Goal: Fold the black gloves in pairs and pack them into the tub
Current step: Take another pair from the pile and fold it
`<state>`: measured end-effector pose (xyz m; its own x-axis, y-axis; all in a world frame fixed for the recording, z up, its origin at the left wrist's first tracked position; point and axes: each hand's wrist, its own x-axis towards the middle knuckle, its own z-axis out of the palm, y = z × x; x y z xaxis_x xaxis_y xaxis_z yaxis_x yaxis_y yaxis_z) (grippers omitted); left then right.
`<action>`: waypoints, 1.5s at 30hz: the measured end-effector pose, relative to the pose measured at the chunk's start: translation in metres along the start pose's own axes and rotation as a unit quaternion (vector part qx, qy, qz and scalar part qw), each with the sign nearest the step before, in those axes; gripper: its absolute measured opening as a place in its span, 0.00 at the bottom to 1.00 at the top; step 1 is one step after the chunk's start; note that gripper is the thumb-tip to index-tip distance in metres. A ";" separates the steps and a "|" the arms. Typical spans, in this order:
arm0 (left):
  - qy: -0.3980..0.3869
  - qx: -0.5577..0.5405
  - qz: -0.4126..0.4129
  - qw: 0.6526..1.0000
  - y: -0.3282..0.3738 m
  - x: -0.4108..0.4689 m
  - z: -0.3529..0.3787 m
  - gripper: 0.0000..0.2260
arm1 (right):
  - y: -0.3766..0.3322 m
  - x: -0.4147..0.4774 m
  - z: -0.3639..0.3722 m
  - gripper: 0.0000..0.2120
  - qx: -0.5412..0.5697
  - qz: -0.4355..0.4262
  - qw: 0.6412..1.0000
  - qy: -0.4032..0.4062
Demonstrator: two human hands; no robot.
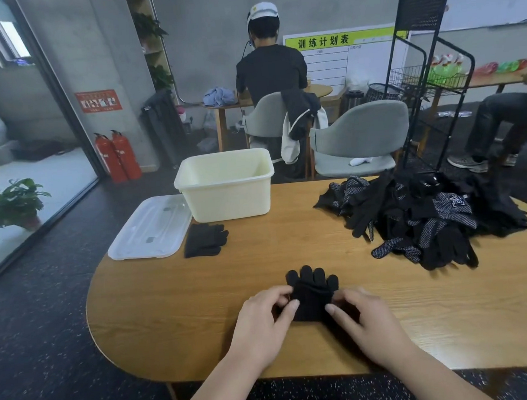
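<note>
I am pinching a black knit glove pair (312,294) between both hands near the front edge of the wood-grained table (200,299). Its soft fabric is doubled over, so rounded fingertips are poking out beyond the fold. My left hand (262,323) is nipping the left side of the fold with thumb and forefinger. My right hand (366,321) is doing likewise on the right, so each grip is closed on the fabric. Farther back on the left, another folded pair (205,239) is lying flat beside a translucent rectangular lid (151,229), just in front of the cream plastic tub (227,199). A loose heap of black gloves (421,219), some speckled with pale dots, is sprawling on the right.
</note>
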<state>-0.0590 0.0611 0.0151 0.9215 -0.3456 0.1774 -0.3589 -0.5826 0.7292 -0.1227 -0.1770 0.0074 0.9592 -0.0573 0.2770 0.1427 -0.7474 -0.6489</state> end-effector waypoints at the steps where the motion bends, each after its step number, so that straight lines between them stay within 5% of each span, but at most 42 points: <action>1: 0.005 -0.029 -0.014 0.999 0.001 0.003 0.000 0.13 | 0.000 0.006 -0.001 0.08 0.011 0.018 1.000 -0.012; 6: 0.035 -0.091 -0.055 0.994 0.007 0.007 0.002 0.14 | 0.007 0.034 -0.003 0.06 -0.001 0.080 0.995 -0.058; 22: -0.030 0.032 0.039 0.998 -0.001 0.005 0.010 0.17 | 0.015 0.058 -0.001 0.06 -0.028 0.176 0.983 -0.045; 27: -0.090 0.107 0.055 0.989 0.006 0.003 0.012 0.21 | 0.006 0.047 0.005 0.10 -0.042 0.199 0.978 0.052; 31: -0.086 0.213 0.093 0.969 0.007 0.005 0.015 0.24 | 0.002 0.030 0.020 0.04 -0.058 0.125 0.977 0.163; 33: -0.084 0.243 0.093 0.962 0.007 0.005 0.015 0.25 | 0.001 0.024 0.025 0.10 -0.149 0.057 0.971 0.177; 39: -0.101 0.266 0.102 0.953 0.008 0.006 0.017 0.29 | 0.005 0.015 0.042 0.34 -0.287 0.005 0.958 -0.022; 45: -0.123 0.265 0.110 0.950 0.008 0.006 0.018 0.30 | 0.007 0.017 0.039 0.34 -0.291 0.012 0.954 -0.077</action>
<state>-0.0593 0.0408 0.0098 0.7759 -0.6257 0.0802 -0.6237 -0.7418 0.2463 -0.0957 -0.1570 -0.0198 0.9913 -0.0156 0.1311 0.0028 -0.9903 -0.1388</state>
